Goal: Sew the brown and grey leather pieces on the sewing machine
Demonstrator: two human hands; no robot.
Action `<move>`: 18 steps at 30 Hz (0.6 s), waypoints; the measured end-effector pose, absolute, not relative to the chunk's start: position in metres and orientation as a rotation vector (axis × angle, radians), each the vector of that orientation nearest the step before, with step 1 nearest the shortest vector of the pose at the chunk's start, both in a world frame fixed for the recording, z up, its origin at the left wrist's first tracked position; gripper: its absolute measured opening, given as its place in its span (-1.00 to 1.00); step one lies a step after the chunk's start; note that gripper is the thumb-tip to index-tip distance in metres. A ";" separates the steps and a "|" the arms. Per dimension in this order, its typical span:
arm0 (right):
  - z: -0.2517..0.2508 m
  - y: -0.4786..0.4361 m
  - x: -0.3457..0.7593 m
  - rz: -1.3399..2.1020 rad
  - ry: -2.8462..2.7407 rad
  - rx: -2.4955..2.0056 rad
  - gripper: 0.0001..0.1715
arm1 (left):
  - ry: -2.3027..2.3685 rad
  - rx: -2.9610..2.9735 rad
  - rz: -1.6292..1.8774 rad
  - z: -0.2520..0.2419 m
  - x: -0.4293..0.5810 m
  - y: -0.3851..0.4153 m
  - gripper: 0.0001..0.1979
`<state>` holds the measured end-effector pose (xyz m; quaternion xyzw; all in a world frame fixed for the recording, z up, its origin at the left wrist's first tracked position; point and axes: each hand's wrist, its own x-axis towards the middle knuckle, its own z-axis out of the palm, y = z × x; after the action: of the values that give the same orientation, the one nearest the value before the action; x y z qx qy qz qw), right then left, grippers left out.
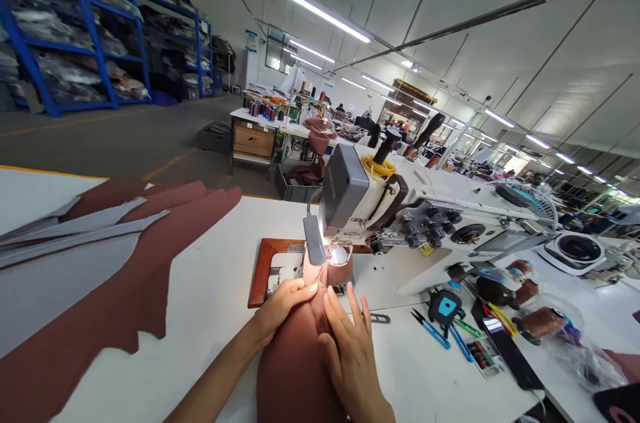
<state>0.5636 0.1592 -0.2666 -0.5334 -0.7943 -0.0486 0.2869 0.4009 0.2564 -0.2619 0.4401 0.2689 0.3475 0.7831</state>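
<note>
A reddish-brown piece of leather-like material (295, 363) runs from the front edge of the table up under the head of a sewing machine (345, 183). My left hand (277, 306) grips its left edge between thumb and bent fingers, just short of the needle area. On its right side my right hand (350, 350) lies flat, fingers stretched and spread, close to a seam line. A small lamp (314, 240) lights the spot by the presser foot, where the needle itself is too small to make out. A red-brown frame (263, 273) surrounds the machine bed.
More brown pieces with grey backing (120, 276) are stacked at left. To the right lie blue thread snips (431, 330), a black tape measure (445, 308), a phone (510, 350) and thread spools (543, 323). Blue shelving (105, 56) and other workstations stand beyond.
</note>
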 end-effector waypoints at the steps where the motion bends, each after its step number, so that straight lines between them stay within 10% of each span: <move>1: -0.265 0.163 0.561 -0.155 -2.131 -1.451 -0.35 | 0.596 0.974 0.749 -0.263 0.401 0.256 -0.63; 12: -0.268 0.155 0.561 -0.007 -2.101 -1.504 -0.35 | 0.614 0.962 0.749 -0.262 0.406 0.255 -0.58; 18: -0.254 0.180 0.569 0.951 -1.451 -1.105 -0.29 | 0.673 0.997 0.724 -0.261 0.403 0.258 -0.60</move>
<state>0.5694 0.1805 -0.2539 -0.4602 -0.6041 0.3959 0.5163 0.4027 0.2581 -0.2608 0.4587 0.3096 0.3330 0.7635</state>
